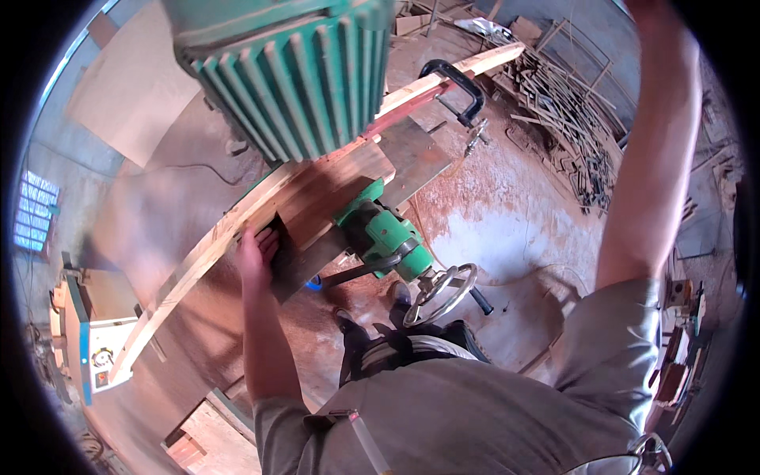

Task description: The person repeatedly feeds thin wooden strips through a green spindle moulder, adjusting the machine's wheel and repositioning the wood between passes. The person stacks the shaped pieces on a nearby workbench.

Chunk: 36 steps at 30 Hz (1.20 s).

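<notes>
My left hand [258, 247] lies against the near side of a long pale wooden beam [214, 247], its fingers stretched out beside a dark gap in the wood. Nothing shows in its palm. My right arm reaches up the right side, and only the blurred base of my right hand [651, 9] shows at the top edge; its fingers are out of sight. A reddish-brown wooden block [336, 184] lies along the beam, with a green machine vise [388, 237] against it. Above the beam hangs a ribbed green motor housing [289, 91], hiding part of it.
A black C-clamp [467, 87] grips the beam's far end. A metal handwheel [442, 294] juts from the vise toward my body. Scrap sticks [566, 119] are heaped at the back right. A pale cabinet [111, 348] with a dial stands at the left, below the beam's near end.
</notes>
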Available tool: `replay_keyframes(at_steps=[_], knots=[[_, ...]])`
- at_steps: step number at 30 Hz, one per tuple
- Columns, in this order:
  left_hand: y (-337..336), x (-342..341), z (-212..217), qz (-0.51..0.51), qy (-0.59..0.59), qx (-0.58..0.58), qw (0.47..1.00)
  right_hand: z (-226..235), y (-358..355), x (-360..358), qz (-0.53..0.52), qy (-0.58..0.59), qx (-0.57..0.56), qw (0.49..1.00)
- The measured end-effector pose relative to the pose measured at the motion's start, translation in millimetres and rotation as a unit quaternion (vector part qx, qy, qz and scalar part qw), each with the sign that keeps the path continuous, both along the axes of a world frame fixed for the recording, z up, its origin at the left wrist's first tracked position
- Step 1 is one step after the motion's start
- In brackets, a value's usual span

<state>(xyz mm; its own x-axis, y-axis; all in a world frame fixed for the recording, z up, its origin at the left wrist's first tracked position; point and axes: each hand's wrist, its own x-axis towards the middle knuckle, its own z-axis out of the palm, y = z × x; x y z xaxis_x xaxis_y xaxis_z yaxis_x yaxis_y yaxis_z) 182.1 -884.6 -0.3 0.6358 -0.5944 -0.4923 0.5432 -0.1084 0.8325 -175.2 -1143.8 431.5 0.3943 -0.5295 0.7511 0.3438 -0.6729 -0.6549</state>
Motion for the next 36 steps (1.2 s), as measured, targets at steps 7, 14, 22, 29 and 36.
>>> replay_keyframes(at_steps=[7, 14, 22, 29, 36], knots=[[-5.2, -2.9, -3.9, 0.009, -0.005, -0.013, 1.000, -276.3, 167.6, 102.1, 0.085, 0.400, -0.082, 0.909], [10.8, 2.4, -0.8, 0.037, 0.006, -0.015, 0.999, -318.6, 81.7, 32.9, 0.167, 0.203, 0.475, 0.840], [3.2, 4.5, 1.4, 0.102, 0.142, -0.060, 0.983, -403.4, 47.5, -69.7, -0.249, 0.282, 0.395, 0.838], [126.6, 78.4, 12.9, 0.210, 0.076, -0.117, 0.968, -338.3, 125.1, -61.0, -0.271, 0.168, 0.448, 0.835], [253.3, 127.7, 44.5, 0.162, -0.070, -0.379, 0.908, -302.0, 206.5, 65.2, -0.077, 0.234, 0.336, 0.909]])
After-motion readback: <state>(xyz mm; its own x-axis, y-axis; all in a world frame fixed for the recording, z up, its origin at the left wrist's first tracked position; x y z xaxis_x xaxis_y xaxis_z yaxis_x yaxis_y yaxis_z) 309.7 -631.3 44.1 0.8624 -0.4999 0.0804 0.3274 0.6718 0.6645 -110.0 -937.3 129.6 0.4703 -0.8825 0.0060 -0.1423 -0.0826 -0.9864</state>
